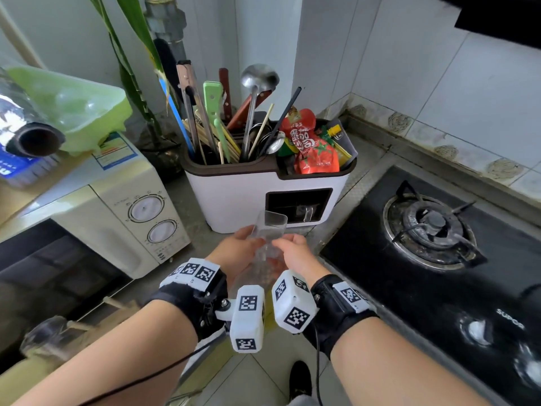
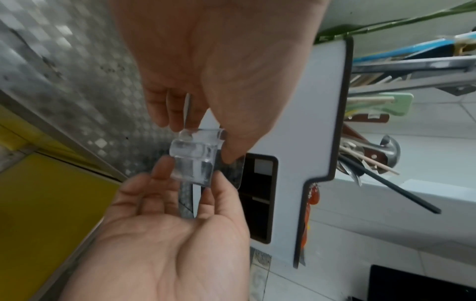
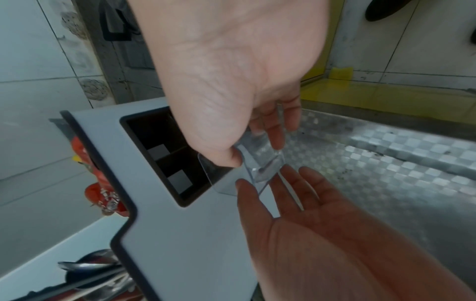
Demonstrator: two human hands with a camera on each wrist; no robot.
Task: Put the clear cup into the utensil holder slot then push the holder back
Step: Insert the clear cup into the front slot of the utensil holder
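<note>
A small clear cup (image 1: 269, 227) is held between both hands just in front of the white utensil holder (image 1: 234, 194), a little above the counter. My left hand (image 1: 248, 234) pinches its left side and my right hand (image 1: 281, 241) pinches its right side. The dark rectangular slot (image 1: 298, 205) in the holder's front lies right behind the cup. In the left wrist view my left hand (image 2: 203, 140) nips the cup (image 2: 193, 160) near the slot (image 2: 260, 195). In the right wrist view my right hand (image 3: 255, 150) grips the cup (image 3: 262, 163) beside the slot (image 3: 170, 158).
The holder is packed with utensils (image 1: 251, 112) and red sauce packs (image 1: 313, 142). A cream microwave (image 1: 117, 218) stands to its left and a black gas stove (image 1: 433, 227) to its right. Tiled walls close off the corner behind it. A green tub (image 1: 73, 109) sits on the microwave.
</note>
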